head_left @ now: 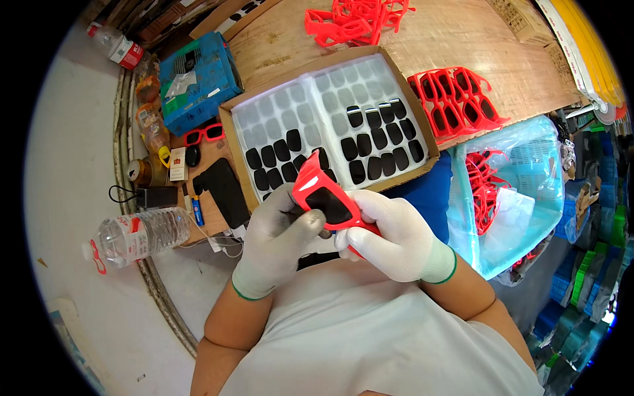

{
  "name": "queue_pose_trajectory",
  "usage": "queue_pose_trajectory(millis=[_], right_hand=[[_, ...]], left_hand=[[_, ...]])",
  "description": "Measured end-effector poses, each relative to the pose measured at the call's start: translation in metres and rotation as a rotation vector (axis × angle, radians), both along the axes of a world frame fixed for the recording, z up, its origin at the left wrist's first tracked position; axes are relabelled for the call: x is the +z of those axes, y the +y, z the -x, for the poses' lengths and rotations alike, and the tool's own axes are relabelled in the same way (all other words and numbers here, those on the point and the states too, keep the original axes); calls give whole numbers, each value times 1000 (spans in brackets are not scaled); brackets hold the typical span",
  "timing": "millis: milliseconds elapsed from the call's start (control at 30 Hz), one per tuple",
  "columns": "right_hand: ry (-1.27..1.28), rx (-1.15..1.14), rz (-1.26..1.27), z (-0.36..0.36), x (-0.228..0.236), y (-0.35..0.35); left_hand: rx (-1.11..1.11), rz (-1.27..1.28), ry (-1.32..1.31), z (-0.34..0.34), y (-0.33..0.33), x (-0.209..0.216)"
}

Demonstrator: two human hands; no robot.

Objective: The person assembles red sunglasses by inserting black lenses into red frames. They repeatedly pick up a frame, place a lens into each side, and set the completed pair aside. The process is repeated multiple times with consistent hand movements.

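Observation:
Both my hands wear white gloves with green cuffs and meet in front of my chest on one red sunglasses frame (308, 179). A dark lens (330, 205) shows in the frame's visible eye opening. My left hand (281, 224) is closed on the frame's left part, its dirty thumb pressed near the lens's lower edge. My right hand (395, 232) grips the other end; part of the frame is hidden behind its fingers. Just beyond lies a shallow cardboard box (422, 125) with rows of dark lenses (368, 145) on white, pocketed sheets.
Red frames with dark lenses (456, 99) stand in rows on the wooden table (277, 59); a pile of red frames (356, 23) lies behind. To my right is a blue, plastic-lined basket (548, 191). A blue-green box (201, 86), black phone (224, 191) and large bottle (142, 236) are left.

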State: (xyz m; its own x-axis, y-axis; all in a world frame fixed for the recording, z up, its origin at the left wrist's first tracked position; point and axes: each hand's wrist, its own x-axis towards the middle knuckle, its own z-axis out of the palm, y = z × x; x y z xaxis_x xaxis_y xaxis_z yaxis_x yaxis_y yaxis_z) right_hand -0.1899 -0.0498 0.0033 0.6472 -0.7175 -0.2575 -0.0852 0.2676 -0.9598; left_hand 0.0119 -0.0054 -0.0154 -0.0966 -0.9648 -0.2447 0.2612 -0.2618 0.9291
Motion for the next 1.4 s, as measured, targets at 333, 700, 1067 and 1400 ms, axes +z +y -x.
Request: queue_pose_trajectory(millis=[333,700,1067,1400], right_hand=[[48,3,167,13,-9,-3],[-35,39,218,44,-15,-5],[100,140,389,86,-18,-55],[1003,-711,498,296,-94,-264]], left_hand=[[31,-9,216,8,-8,-10],[-29,-14,-194,40,-13,20],[-186,170,-336,47,-80,1],[-37,-96,-390,51,-157,-47]])
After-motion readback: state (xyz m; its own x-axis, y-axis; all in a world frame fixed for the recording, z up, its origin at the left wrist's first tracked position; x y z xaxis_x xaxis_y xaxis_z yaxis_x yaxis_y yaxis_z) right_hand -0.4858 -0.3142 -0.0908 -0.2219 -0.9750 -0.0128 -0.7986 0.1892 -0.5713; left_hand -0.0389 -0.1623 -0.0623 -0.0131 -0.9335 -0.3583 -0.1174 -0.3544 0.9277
